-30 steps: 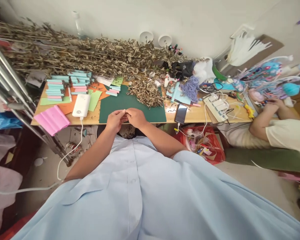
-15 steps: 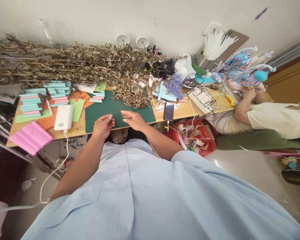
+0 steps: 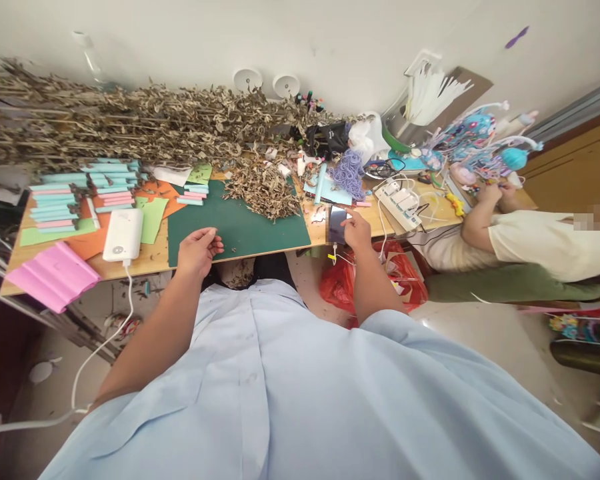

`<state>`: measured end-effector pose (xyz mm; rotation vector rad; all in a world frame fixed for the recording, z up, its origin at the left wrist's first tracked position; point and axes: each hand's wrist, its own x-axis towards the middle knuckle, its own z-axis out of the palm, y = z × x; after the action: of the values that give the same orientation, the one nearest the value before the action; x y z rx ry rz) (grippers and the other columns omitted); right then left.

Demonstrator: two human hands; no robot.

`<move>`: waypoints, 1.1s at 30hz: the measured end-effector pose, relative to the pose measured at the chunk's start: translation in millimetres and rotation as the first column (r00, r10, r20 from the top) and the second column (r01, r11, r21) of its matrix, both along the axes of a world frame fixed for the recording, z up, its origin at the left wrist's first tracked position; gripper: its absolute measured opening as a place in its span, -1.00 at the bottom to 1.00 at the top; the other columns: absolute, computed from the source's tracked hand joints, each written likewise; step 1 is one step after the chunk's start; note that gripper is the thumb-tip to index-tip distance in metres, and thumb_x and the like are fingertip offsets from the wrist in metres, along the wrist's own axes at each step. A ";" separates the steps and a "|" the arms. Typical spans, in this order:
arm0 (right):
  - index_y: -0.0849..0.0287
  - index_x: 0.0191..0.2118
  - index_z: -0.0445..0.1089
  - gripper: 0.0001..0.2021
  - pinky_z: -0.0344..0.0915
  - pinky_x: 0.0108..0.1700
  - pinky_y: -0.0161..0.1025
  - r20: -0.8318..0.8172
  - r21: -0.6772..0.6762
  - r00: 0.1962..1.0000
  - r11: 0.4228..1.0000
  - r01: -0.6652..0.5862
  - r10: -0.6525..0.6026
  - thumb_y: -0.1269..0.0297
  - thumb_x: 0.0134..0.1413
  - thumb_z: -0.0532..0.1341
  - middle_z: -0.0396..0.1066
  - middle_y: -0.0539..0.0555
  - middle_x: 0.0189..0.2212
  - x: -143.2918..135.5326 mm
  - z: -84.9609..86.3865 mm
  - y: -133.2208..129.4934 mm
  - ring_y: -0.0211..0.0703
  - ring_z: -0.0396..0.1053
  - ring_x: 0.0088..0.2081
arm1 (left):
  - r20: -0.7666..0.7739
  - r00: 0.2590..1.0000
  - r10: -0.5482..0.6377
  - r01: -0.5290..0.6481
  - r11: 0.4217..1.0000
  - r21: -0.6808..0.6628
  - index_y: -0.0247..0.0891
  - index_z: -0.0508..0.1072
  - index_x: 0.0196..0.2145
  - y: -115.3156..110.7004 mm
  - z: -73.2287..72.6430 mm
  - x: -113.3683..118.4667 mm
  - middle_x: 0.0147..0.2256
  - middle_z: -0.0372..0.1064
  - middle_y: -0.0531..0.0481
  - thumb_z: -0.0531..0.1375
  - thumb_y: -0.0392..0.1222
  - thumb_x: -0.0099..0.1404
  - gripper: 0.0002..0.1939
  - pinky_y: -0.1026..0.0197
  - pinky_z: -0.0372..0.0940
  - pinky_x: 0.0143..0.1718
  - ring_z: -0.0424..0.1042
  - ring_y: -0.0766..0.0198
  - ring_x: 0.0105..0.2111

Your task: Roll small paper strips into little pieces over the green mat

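Note:
My left hand (image 3: 199, 252) is over the front left part of the green cutting mat (image 3: 200, 220). Its thumb and fingers are curled together, and whatever may be between them cannot be made out. My right hand (image 3: 357, 231) is at the phone (image 3: 337, 225) on the table's front edge, with the index finger extended onto the screen and nothing in its grasp. A white cable is plugged into the phone's near end. Behind the hands, a heap of dried leaves (image 3: 265, 190) lies on the mat's back edge.
Dried plant stalks (image 3: 130, 127) line the wall. Paper rolls (image 3: 55, 203), a white power bank (image 3: 123, 235) and pink paper (image 3: 55, 277) lie left. A power strip (image 3: 399, 202) and purple yarn (image 3: 349, 172) lie right. Below is a red bag (image 3: 337, 283); a co-worker (image 3: 525, 237) sits right.
My right hand has moved right, from above the mat to the phone, and its index finger now meets the screen. My left hand has stayed nearly in place, still curled.

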<state>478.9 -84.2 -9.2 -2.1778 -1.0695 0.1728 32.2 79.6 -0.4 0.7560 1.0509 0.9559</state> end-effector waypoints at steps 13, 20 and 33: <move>0.25 0.22 0.43 -0.46 0.41 0.16 0.07 -0.083 0.069 0.993 0.993 0.093 -0.087 0.35 0.14 0.04 0.63 0.17 -0.13 16.5 -12.8 20.8 0.03 0.54 -0.04 | -0.022 1.000 -0.018 0.018 1.000 -0.011 -0.36 0.53 -0.25 -2.3 1.4 -1.5 -0.50 0.45 0.01 0.47 -0.08 0.11 -0.65 0.31 0.39 -0.51 0.44 0.35 -0.56; 0.08 0.17 0.45 -0.58 0.47 -0.04 -0.10 -0.128 0.163 0.926 0.929 -0.334 0.355 0.16 0.22 0.24 0.61 0.09 -0.05 -117.1 -0.1 63.9 -0.14 0.49 -0.30 | -0.024 1.000 -0.013 0.013 1.000 -0.010 -0.36 0.53 -0.24 -2.8 0.6 -1.3 -0.49 0.45 0.02 0.47 -0.08 0.10 -0.63 0.32 0.40 -0.51 0.44 0.36 -0.56; 0.09 -0.37 0.50 -0.90 0.31 -0.11 -0.21 -0.098 0.134 0.740 0.746 -0.653 0.665 0.31 0.19 0.35 0.51 0.00 -0.36 -258.3 -5.4 110.7 -0.14 0.41 -0.28 | 0.008 0.999 0.050 -0.049 0.997 -0.056 -0.35 0.50 -0.24 -8.8 -2.1 -13.0 -0.49 0.45 0.01 0.46 -0.09 0.18 -0.67 0.31 0.36 -0.51 0.44 0.35 -0.56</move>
<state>220.7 26.4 -14.6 -1.5829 -1.6958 0.5772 19.2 70.8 -2.4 0.6812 1.0878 0.9673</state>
